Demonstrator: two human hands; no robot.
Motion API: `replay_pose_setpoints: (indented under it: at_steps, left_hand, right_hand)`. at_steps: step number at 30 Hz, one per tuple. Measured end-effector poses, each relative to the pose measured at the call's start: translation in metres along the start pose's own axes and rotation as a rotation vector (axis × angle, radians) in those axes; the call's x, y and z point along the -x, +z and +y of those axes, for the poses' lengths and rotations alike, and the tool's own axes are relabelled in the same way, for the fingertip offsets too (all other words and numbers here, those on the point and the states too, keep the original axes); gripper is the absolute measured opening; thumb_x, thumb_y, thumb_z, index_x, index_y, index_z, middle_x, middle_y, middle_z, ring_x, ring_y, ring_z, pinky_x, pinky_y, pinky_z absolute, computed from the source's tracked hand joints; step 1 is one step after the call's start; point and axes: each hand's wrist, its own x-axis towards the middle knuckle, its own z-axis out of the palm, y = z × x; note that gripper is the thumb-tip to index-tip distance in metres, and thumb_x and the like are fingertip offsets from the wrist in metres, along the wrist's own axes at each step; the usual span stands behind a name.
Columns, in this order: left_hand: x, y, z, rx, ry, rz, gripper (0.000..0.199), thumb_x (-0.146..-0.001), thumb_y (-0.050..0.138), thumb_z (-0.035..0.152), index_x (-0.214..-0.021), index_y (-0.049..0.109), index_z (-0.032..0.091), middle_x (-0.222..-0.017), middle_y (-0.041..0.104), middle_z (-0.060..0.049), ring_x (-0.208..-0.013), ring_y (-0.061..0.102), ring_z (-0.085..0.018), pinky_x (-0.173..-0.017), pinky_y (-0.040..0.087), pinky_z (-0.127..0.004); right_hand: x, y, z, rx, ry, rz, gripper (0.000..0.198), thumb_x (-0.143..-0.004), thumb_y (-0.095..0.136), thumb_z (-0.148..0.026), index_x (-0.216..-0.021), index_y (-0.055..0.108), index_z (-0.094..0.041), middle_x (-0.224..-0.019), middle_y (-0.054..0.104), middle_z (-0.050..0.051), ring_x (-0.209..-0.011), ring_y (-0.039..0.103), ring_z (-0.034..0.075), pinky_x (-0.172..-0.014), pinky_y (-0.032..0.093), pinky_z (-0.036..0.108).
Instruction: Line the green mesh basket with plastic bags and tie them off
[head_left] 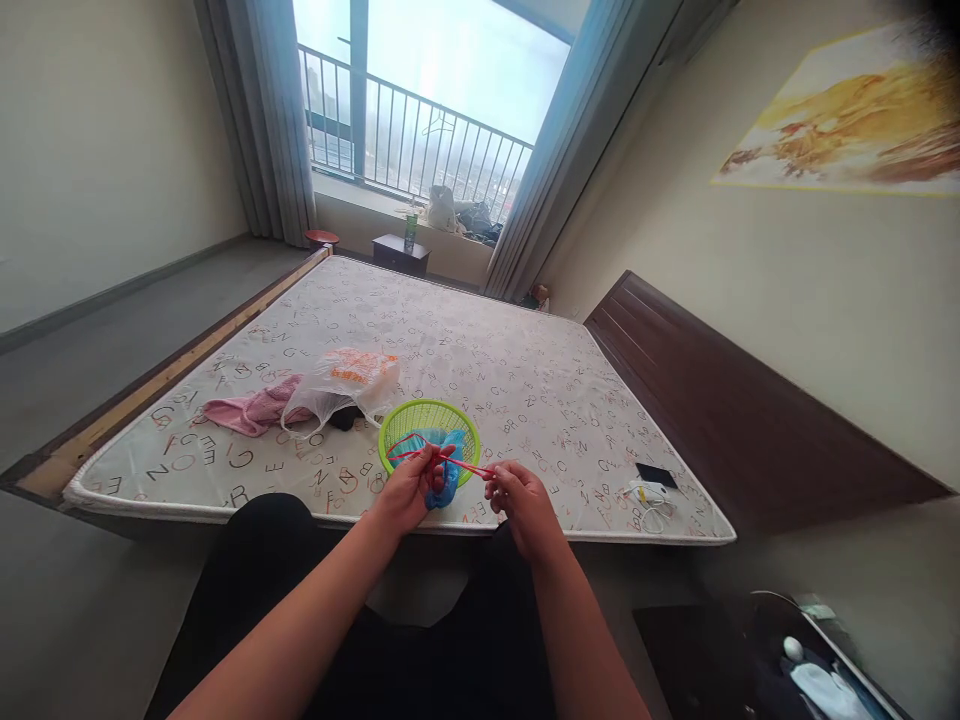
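My left hand (409, 490) is closed in a pinch on a thin red string (471, 466), in front of a green plastic basket (387, 420). The string runs taut across to my right hand (521, 503), whose fingers are closed on its other stretch. A loop of the same string sticks out to the left over the basket. A crumpled blue plastic bag (448, 488) hangs beside my left fingers, over the basket's near rim. Whether the string is joined to the bag is hidden by the fingers.
The basket stands near the front edge of a letter-printed mattress (525, 350). To its left lie a white plastic bag (352, 375), a pink cloth (251, 410) and a black item (345, 418). At the right are a dark phone (656, 475) and a white cable (654, 508).
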Motion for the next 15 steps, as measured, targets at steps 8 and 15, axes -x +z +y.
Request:
replay_pose_setpoints:
  at_steps: [8,15]
  left_hand:
    - [0.003,-0.001,-0.001,-0.105,-0.003,-0.132,0.020,-0.087,0.076,0.027,-0.083,0.064,0.011,-0.077,0.064,-0.001,-0.060,0.061,-0.006,-0.055,0.051,-0.016]
    - [-0.009,-0.006,-0.007,-0.654,0.073,-0.092,0.037,-0.075,0.082,0.047,-0.075,0.068,0.012,-0.064,0.063,-0.002,-0.056,0.058,-0.011,-0.056,0.046,-0.022]
  right_hand:
    - [-0.009,-0.005,0.004,-0.013,0.021,0.228,0.028,-0.073,0.075,-0.046,-0.082,0.073,-0.019,-0.086,0.069,0.006,-0.075,0.060,0.017,-0.055,0.043,0.024]
    - [-0.001,-0.003,0.002,0.125,0.021,-0.157,0.035,-0.084,0.067,-0.052,-0.091,0.075,-0.019,-0.095,0.074,0.009,-0.090,0.069,0.022,-0.074,0.053,0.032]
